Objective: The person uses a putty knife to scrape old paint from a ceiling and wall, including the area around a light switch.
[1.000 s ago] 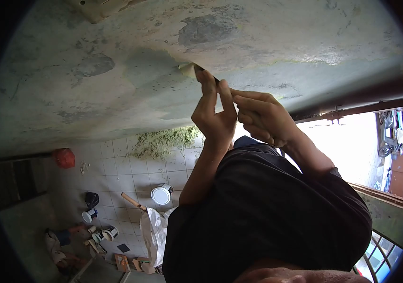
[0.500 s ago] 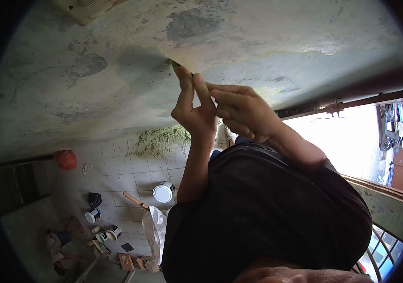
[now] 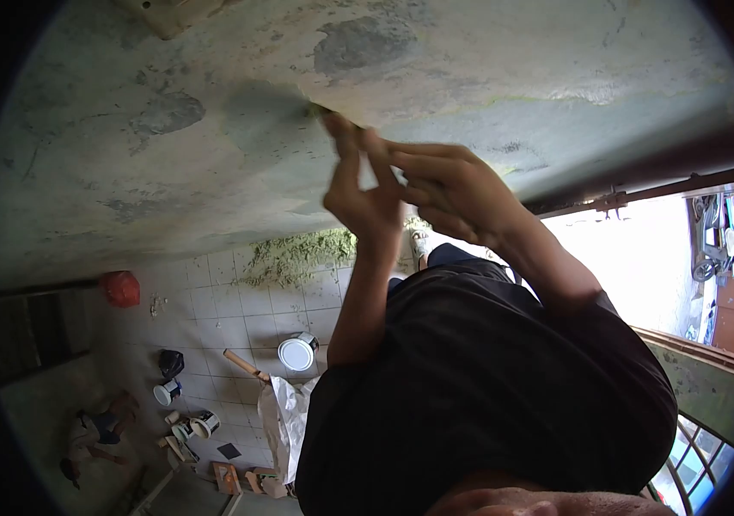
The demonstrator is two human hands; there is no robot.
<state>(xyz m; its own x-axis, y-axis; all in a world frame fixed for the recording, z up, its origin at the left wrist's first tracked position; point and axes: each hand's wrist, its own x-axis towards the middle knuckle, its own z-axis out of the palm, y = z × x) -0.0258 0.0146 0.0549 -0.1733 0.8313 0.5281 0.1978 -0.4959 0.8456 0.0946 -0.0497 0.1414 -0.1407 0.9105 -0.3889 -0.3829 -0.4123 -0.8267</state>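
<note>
At upper centre, left hand [image 3: 369,206] and right hand [image 3: 461,185] pinch a thin tool [image 3: 325,108] against the wall [image 3: 58,206]; patches [image 3: 363,46] look stripped, much coating [image 3: 487,73] unstripped.

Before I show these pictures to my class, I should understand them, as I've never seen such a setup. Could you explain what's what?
No machine here: these are a person's bare hands. All the pictures come from one camera on that person's head, looking forward and down past the dark shirt.

At the top is a patchy wall. The left hand has its fingers on a thin dark tool at the wall; the right hand reaches in beside it, its exact grip unclear.

On the tiled floor lie greenish flakes, with a white-topped bucket nearby. Another person is dimly visible at far left.
</note>
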